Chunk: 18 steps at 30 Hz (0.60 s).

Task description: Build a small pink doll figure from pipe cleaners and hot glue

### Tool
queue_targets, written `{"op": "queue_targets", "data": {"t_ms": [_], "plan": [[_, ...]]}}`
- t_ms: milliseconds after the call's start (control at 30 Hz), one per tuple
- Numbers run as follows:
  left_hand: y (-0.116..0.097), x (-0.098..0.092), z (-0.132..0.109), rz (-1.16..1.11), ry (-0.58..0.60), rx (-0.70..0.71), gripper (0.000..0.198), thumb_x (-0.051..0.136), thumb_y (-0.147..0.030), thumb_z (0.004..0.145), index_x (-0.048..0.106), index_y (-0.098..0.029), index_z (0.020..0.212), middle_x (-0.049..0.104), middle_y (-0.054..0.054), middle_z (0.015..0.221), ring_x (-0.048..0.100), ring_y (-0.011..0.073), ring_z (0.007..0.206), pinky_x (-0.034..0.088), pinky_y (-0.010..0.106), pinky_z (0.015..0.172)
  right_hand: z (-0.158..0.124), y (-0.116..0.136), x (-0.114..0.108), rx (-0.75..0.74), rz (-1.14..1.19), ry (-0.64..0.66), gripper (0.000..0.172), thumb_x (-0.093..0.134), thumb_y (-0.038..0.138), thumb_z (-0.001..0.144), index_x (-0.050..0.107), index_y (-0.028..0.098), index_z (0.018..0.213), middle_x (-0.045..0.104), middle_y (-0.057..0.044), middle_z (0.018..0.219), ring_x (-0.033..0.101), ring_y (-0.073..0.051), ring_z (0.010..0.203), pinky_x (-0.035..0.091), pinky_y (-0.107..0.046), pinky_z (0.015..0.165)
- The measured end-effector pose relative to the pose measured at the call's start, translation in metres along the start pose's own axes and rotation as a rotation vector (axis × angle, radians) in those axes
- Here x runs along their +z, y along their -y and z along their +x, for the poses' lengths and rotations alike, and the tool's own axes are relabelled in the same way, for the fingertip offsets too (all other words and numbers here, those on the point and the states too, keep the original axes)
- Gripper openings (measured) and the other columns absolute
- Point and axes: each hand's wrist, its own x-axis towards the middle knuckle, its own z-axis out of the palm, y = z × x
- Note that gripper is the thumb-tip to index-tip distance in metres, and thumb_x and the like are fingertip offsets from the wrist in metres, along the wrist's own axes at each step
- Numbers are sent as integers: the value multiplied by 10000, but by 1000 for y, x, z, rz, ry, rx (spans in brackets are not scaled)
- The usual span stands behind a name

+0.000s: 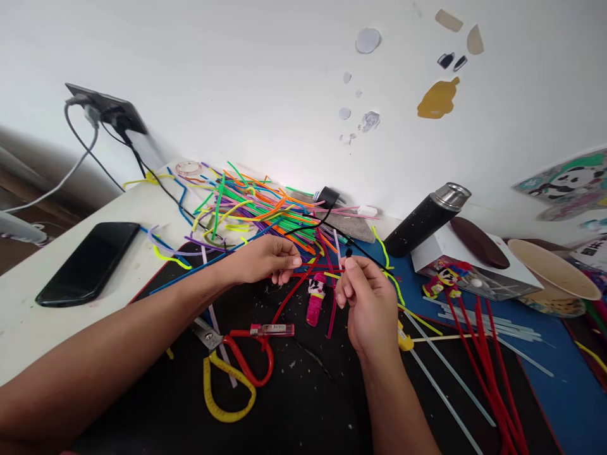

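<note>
My left hand (272, 259) is closed in a pinch on a thin red pipe cleaner (322, 265), which stretches across towards my right hand (370, 297). The right thumb and forefinger are also pinched at its other end. A small black fuzzy bit (349, 252) shows just above the right fingertips; whether it is held cannot be made out. Below and between the hands lies a small magenta pipe-cleaner figure (315, 306) with a black-and-white face. Scissors (230, 379) with red and yellow handles and a pink lighter (272, 330) lie on the black mat (294, 404) nearer me.
Behind my hands is a heap of coloured pipe cleaners (265, 212). A black phone (90, 262) lies left. On the right are a black flask (422, 221), a white box (478, 253), another small figure (443, 281), glue sticks (446, 392) and red pipe cleaners (493, 379).
</note>
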Motion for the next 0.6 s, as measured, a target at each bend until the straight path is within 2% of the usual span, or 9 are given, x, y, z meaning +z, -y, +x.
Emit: {"op": "queue_targets", "data": {"t_ms": [167, 300, 367, 433, 500, 600], "plan": [[2, 4, 2, 46, -21, 4, 479, 670, -609, 923, 569, -193, 708, 655, -5, 605, 585, 126, 524, 467, 231, 540, 1, 1, 0, 4, -13, -8, 310, 810, 485, 871, 698, 196, 854, 464, 89, 539, 452, -92, 442, 347, -234, 455], [0, 9, 2, 149, -160, 47, 473, 554, -592, 996, 593, -198, 736, 638, -14, 591, 562, 135, 534, 454, 241, 568, 0, 1, 0, 5, -6, -1, 300, 809, 475, 877, 695, 198, 854, 462, 89, 541, 453, -93, 444, 347, -235, 453], [-1, 14, 1, 250, -221, 89, 404, 563, -548, 1002, 658, -192, 836, 709, 8, 721, 632, 165, 657, 490, 260, 657, 0, 2, 0, 7, 9, 1, 295, 813, 467, 876, 699, 196, 859, 468, 88, 540, 454, -91, 444, 339, -230, 448], [0, 20, -1, 336, -215, 122, 314, 628, -496, 976, 703, -193, 1008, 768, 40, 928, 695, 212, 839, 526, 301, 784, 0, 2, -1, 11, 27, 5, 294, 817, 463, 876, 704, 192, 865, 473, 88, 538, 453, -87, 441, 331, -224, 443], [2, 27, -2, 391, -170, 134, 327, 690, -455, 944, 702, -198, 1145, 773, 82, 1104, 706, 261, 996, 534, 362, 902, 1, 2, -1, 13, 46, 6, 294, 819, 459, 877, 705, 188, 862, 473, 90, 537, 455, -82, 440, 328, -217, 441], [4, 38, -3, 476, -155, 148, 457, 767, -451, 906, 678, -206, 1281, 725, 142, 1310, 637, 329, 1223, 478, 451, 1065, 2, 3, -3, 11, 65, -5, 297, 824, 456, 874, 701, 187, 854, 474, 91, 539, 457, -78, 440, 332, -212, 441]]}}
